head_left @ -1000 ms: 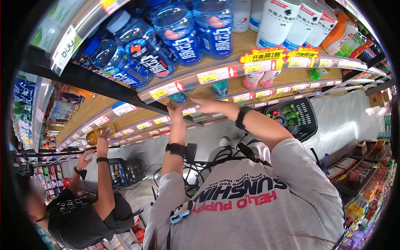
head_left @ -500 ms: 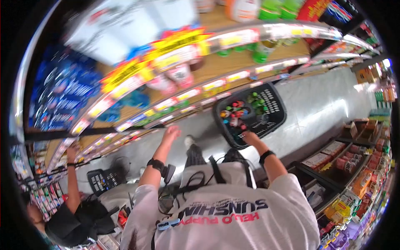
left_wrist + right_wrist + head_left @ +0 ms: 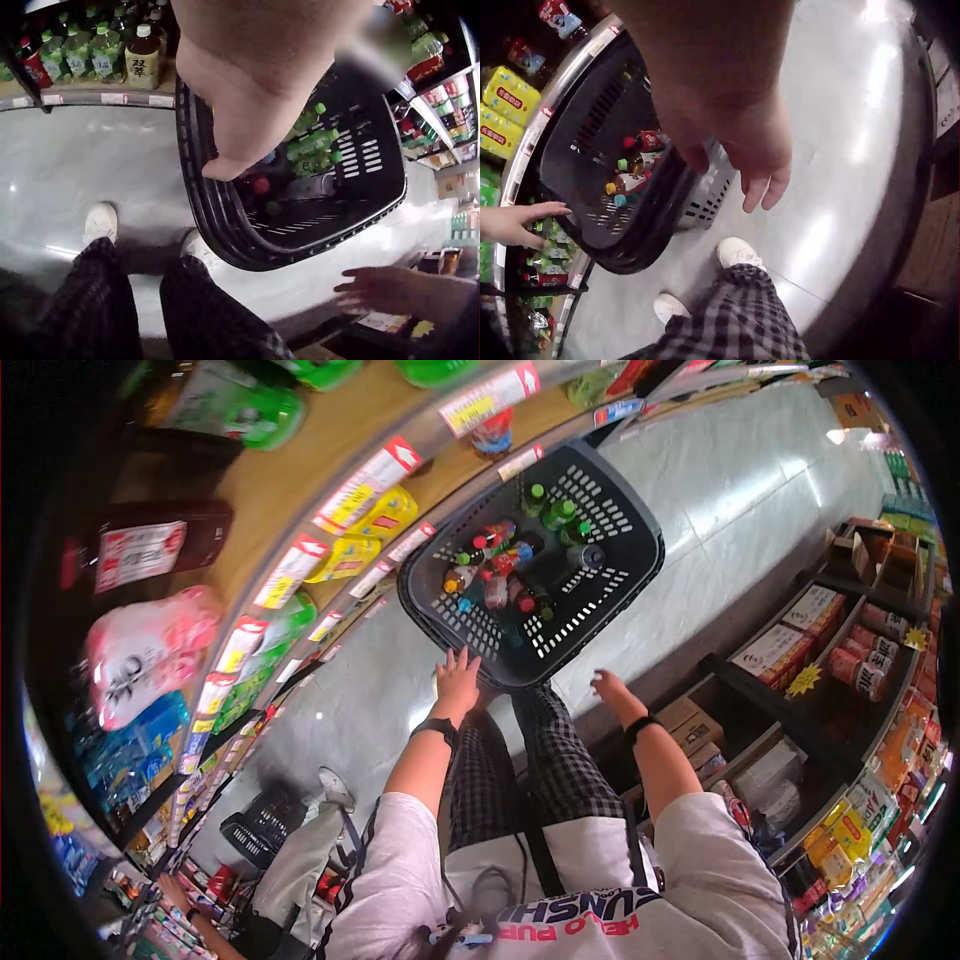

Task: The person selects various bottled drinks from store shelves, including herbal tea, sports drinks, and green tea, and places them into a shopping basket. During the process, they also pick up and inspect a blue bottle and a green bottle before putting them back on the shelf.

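A dark shopping basket (image 3: 545,460) stands on the floor against the shelf, with several drink bottles lying inside. Among them are green-capped bottles (image 3: 560,513) and red-capped bottles (image 3: 493,536). My left hand (image 3: 458,685) has its fingers spread at the basket's near left corner. In the left wrist view its thumb lies over the stacked black rim (image 3: 217,217). To the right of the near corner, my right hand (image 3: 615,692) holds nothing, fingers loosely bent. The right wrist view shows that hand (image 3: 754,146) beside the basket's outer wall.
Drink shelves with price labels (image 3: 370,485) curve along the left. Low shelving with boxes (image 3: 790,635) runs along the right. Tiled floor (image 3: 720,490) lies between them. Another person's arm (image 3: 205,930) and a second basket (image 3: 262,825) are at lower left.
My hands have come away from the bottle shelf and down to the basket. The head view has swung right, bringing the basket to the middle. The other person now appears lower left.
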`<act>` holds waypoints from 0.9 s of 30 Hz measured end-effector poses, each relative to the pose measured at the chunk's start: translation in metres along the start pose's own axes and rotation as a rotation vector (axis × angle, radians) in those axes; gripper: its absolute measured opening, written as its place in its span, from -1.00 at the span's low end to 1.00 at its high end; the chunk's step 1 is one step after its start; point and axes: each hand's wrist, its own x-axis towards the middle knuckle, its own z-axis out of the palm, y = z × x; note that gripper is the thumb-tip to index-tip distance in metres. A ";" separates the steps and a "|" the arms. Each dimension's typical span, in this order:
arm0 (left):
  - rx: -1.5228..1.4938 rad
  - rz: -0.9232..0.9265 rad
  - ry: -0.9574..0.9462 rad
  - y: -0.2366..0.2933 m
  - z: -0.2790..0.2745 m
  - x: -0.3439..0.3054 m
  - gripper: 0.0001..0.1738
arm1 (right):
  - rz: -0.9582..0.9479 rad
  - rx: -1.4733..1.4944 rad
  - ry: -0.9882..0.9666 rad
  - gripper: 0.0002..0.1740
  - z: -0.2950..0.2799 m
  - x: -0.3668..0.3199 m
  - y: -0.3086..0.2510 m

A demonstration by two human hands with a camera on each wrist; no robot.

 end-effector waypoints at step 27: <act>0.209 0.014 0.132 -0.013 0.032 0.030 -0.34 | 0.123 -0.105 0.130 -0.05 0.058 0.010 -0.080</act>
